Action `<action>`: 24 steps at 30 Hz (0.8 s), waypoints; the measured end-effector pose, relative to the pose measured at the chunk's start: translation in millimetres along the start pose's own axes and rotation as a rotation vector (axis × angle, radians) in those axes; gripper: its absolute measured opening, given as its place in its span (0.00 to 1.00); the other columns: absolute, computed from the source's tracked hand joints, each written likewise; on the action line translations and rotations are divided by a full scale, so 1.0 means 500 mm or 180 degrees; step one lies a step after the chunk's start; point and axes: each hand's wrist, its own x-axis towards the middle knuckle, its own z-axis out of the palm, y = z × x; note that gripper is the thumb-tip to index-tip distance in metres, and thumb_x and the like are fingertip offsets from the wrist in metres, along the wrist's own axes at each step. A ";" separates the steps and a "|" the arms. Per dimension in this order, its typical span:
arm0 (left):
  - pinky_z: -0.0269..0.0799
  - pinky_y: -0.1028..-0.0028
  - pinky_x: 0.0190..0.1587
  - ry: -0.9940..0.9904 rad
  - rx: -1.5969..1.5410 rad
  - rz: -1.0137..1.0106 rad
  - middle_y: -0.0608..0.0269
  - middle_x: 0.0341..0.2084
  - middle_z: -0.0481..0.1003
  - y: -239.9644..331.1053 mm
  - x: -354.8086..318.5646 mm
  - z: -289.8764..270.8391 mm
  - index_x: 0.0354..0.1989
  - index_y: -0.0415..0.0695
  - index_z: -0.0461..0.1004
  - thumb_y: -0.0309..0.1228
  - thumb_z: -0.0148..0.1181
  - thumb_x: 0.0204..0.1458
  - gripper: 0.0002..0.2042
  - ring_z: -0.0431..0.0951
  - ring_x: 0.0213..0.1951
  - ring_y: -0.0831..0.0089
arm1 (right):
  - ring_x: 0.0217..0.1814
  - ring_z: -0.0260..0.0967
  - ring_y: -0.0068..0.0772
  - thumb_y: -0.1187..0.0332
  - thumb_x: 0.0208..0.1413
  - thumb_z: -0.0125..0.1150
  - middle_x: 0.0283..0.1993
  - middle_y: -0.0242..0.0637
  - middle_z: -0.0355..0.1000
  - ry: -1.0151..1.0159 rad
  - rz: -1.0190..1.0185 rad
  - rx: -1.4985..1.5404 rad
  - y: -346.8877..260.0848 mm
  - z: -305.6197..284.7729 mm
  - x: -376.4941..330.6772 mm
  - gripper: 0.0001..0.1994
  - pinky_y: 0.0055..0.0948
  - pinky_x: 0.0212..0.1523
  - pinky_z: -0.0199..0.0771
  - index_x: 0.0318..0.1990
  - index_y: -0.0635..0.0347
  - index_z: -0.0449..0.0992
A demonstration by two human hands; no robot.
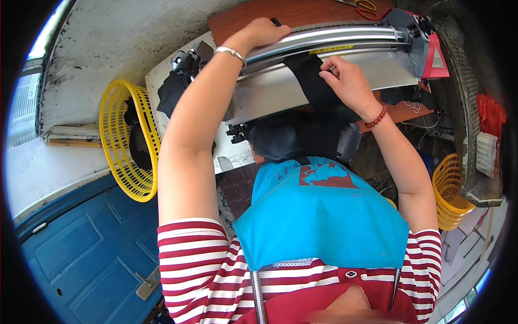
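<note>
In front of me runs a long machine with a silver rail point(345, 36) and a sloping metal plate point(264, 94). My left hand point(261, 33) rests over the rail's left part, its fingers closed around a small black handle point(275, 22) that mostly hides behind them. A strip of black fabric point(308, 78) comes from under the rail and hangs down over the plate toward my lap. My right hand point(348, 81) is at the strip's right edge, thumb and fingers curled into a pinch. Whether the fabric's edge is between the fingertips cannot be made out.
A yellow plastic basket point(156, 162) with dark fabric stands left; another yellow basket point(445, 200) is low on the right. A grey-and-red end block point(431, 56) closes the machine's right end. Orange-handled scissors point(366, 8) lie beyond it. My blue apron point(324, 227) covers my lap.
</note>
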 end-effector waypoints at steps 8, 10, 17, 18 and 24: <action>0.78 0.58 0.29 0.0800 -0.1630 -0.0529 0.56 0.23 0.76 0.002 0.035 -0.077 0.31 0.39 0.77 0.32 0.63 0.57 0.09 0.78 0.30 0.65 | 0.37 0.77 0.41 0.66 0.53 0.71 0.35 0.35 0.75 -0.0193 -0.1614 -0.0158 0.019 0.100 -0.177 0.10 0.38 0.37 0.78 0.40 0.56 0.79; 0.75 0.64 0.23 0.1057 -0.2042 -0.0397 0.59 0.24 0.74 0.024 0.019 -0.130 0.38 0.41 0.75 0.33 0.61 0.58 0.08 0.75 0.26 0.67 | 0.43 0.76 0.42 0.64 0.52 0.71 0.39 0.36 0.75 -0.0076 -0.1529 -0.0471 0.039 0.168 -0.182 0.11 0.40 0.42 0.76 0.40 0.56 0.79; 0.71 0.69 0.22 0.1371 -0.2280 -0.0297 0.62 0.29 0.71 0.035 -0.070 -0.299 0.43 0.44 0.72 0.31 0.58 0.59 0.07 0.73 0.27 0.68 | 0.54 0.70 0.44 0.62 0.53 0.69 0.46 0.37 0.75 -0.0678 -0.1285 -0.1041 0.053 0.253 -0.166 0.09 0.39 0.53 0.69 0.37 0.56 0.79; 0.71 0.69 0.22 0.1508 -0.2283 -0.0286 0.60 0.33 0.74 0.023 -0.083 -0.322 0.46 0.44 0.72 0.28 0.56 0.60 0.08 0.74 0.28 0.68 | 0.54 0.70 0.44 0.62 0.53 0.69 0.46 0.37 0.75 -0.0676 -0.1309 -0.1035 0.054 0.250 -0.166 0.09 0.39 0.53 0.69 0.37 0.56 0.79; 0.71 0.71 0.19 0.2914 -0.2024 0.0641 0.53 0.52 0.80 0.071 -0.158 -0.307 0.66 0.45 0.70 0.18 0.44 0.62 0.24 0.75 0.23 0.68 | 0.39 0.75 0.37 0.69 0.57 0.68 0.36 0.35 0.76 -0.0419 -0.1582 0.0181 0.020 0.156 -0.169 0.05 0.36 0.43 0.74 0.38 0.58 0.79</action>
